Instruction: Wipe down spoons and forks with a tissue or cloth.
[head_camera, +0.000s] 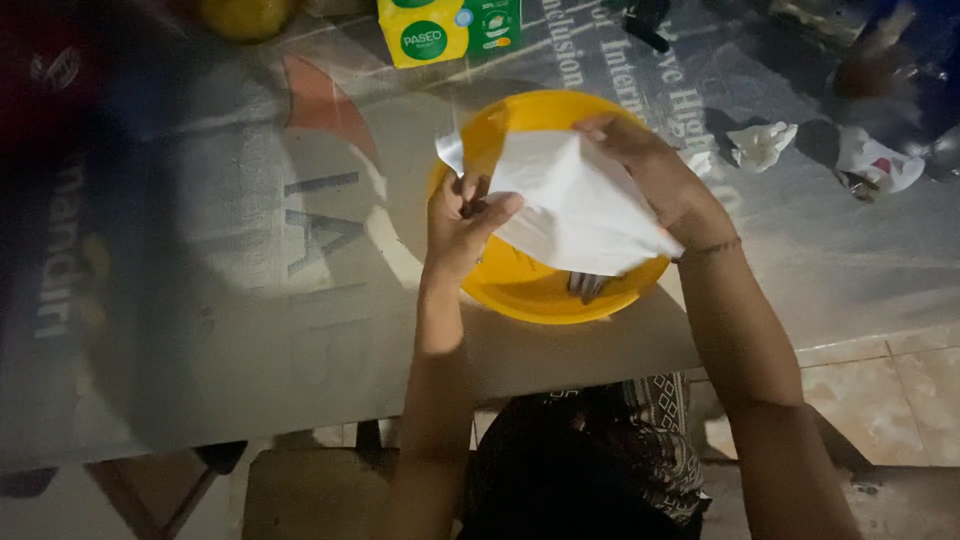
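A yellow bowl (530, 290) sits on the table near its front edge. Over it my left hand (460, 225) grips the handle end of a fork, whose tines (588, 285) show low in the bowl. A white paper tissue (575, 205) is draped over the fork between my hands. My right hand (650, 170) holds the tissue's upper right part from above, fingers curled on it.
The table is covered by a grey printed sheet (250, 300). A yellow-and-green tissue box (448, 28) stands at the back. Crumpled white tissues (762, 143) and another crumpled piece (880, 160) lie to the right. A yellow round object (245, 15) is at the back left.
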